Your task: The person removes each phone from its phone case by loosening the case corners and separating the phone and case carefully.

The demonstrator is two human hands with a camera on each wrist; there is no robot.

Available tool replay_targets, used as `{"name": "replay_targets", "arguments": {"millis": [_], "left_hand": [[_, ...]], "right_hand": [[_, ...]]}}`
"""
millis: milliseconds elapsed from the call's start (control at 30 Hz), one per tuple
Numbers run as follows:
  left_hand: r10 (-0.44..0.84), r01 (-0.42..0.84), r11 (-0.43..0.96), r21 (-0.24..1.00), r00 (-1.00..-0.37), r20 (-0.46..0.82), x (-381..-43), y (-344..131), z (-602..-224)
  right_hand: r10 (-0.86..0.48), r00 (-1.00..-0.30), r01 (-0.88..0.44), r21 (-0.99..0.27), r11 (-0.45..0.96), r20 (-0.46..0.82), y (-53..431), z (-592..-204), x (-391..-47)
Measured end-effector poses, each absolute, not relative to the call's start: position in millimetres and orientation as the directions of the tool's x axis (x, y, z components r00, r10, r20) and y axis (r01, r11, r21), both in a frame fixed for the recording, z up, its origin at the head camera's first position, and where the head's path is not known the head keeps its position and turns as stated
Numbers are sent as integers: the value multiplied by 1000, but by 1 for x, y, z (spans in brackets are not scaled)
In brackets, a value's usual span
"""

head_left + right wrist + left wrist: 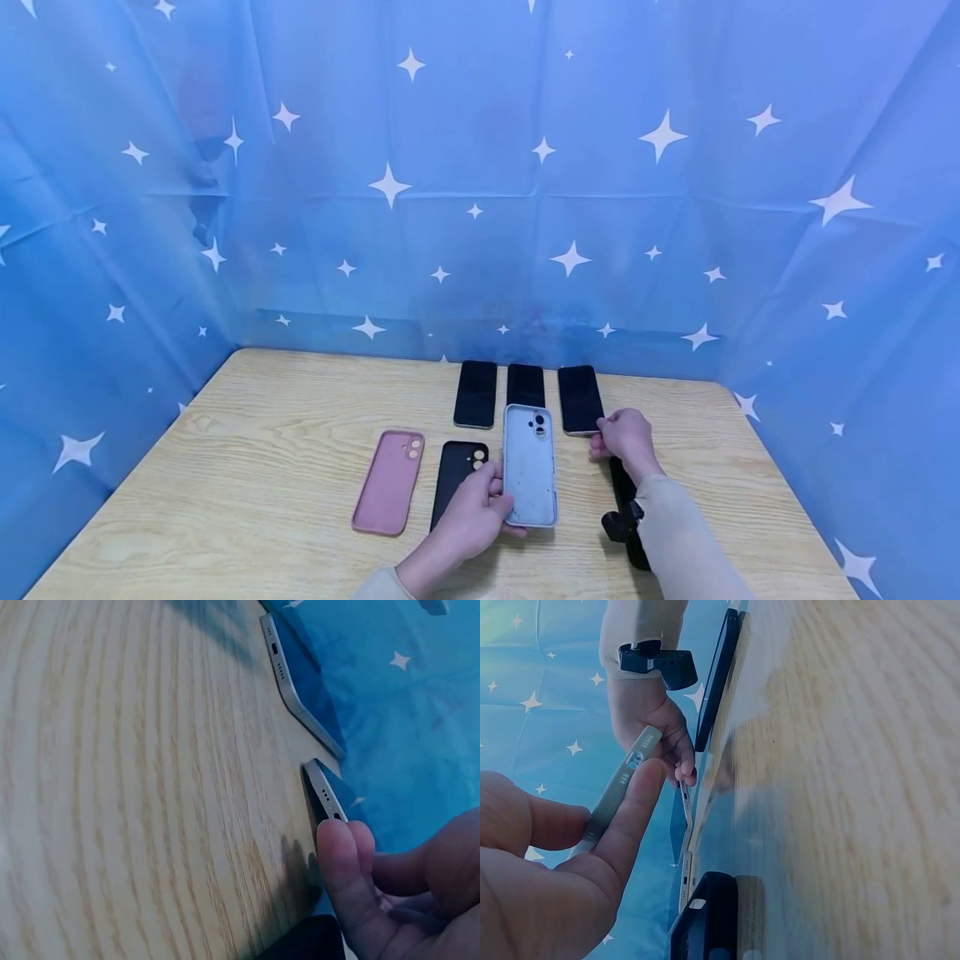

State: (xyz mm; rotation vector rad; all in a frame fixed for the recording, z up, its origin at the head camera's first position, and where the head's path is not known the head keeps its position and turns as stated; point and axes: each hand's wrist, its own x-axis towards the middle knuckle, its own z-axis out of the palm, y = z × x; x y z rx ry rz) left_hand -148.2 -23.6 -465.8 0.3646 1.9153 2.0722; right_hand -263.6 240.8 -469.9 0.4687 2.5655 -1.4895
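Above the near half of the desk (285,450), a light-blue phone case (529,475) is held with its hollow side facing the head camera, partly covering the middle phone (525,383) behind it. The left grip (471,510) pinches the case near its lower left corner, fingers and thumb on opposite faces. By the far edge of the desk, the right grip (626,439) pinches the near end of the right-hand phone (580,398), beside the charging port; whether that end is raised off the wood is hard to tell.

The case looks light and somewhat flexible, so a hard squeeze on one rim would probably bow it; a hold low on the side wall seems sound and leaves the inside free. The phone is likely heavier, stiff and slick, with a glass face that could crack or smudge. Its thin edges give the surest hold: thumb on one face, fingertips on the other, or a hand across both long sides. A pinch at one end may let the far end swing or slip.

Left of the blue case lie a black case (453,475), partly behind the left grip, and a pink case (388,483); both seem similarly light, best lifted by their raised rims.
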Motion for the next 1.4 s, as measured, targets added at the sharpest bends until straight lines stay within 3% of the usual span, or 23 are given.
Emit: {"name": "replay_targets", "arguments": {"millis": [300, 967, 1400], "left_hand": [[381, -47, -64, 997, -924, -19, -148, -24, -466], [377, -82, -45, 996, -924, -59, -148, -23, -464], [387, -71, -30, 997, -921, -54, -145, -21, -466]], "right_hand": [[196, -936, 352, -749, 562, -293, 241, -469, -267], [169, -916, 397, -753, 525, -365, 244, -466, -269], [98, -971, 230, -732, 641, -220, 243, -449, -254]]}}
